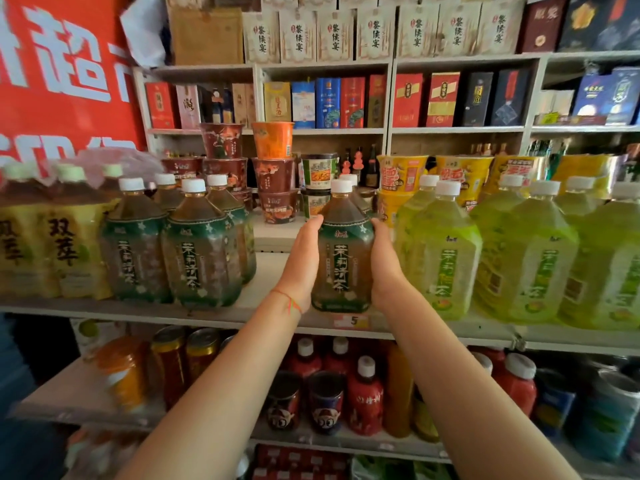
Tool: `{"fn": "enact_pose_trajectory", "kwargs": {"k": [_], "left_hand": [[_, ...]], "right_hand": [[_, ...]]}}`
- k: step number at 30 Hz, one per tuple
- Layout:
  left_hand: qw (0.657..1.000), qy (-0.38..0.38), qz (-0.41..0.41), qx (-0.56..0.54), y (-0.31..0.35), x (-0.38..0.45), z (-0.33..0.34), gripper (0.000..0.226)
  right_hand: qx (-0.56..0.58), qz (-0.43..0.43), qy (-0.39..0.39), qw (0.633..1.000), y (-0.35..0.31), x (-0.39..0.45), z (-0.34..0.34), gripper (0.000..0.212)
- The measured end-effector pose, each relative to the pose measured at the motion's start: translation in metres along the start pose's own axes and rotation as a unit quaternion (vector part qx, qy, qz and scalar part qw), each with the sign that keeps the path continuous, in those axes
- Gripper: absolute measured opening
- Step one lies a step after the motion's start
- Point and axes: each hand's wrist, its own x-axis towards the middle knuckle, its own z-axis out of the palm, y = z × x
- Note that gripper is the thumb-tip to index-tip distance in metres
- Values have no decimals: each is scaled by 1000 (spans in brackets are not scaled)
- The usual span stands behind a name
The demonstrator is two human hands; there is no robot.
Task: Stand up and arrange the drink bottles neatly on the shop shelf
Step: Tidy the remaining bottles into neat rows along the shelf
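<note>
A big brown tea bottle with a dark green label and white cap stands upright at the front edge of the white shelf. My left hand lies flat against its left side. On its right side, my right hand presses with straight fingers. Several matching green-label bottles stand grouped to the left, with a bare gap of shelf between them and the held bottle. Pale green tea bottles crowd the shelf just right of my right hand.
Yellow-wrapped bottle packs fill the shelf's far left. Stacked instant noodle cups stand behind the gap. Red bottles and cans sit on the lower shelf. Boxed goods line the upper shelves. A red banner hangs at left.
</note>
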Motion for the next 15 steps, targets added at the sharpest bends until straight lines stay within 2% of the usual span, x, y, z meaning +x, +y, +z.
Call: {"fn": "enact_pose_trajectory", "kwargs": {"k": [8, 11, 13, 15], "left_hand": [[999, 34, 4, -7, 8, -14, -34, 51], [998, 58, 19, 25, 16, -21, -48, 69], [993, 76, 52, 69, 23, -24, -60, 78], [979, 81, 119, 144, 31, -29, -69, 62]], "right_hand": [[-4, 10, -41, 999, 14, -10, 35, 58], [-3, 16, -41, 999, 21, -12, 51, 59], [-6, 13, -51, 999, 27, -13, 62, 62], [-5, 8, -61, 998, 32, -12, 73, 63]]}}
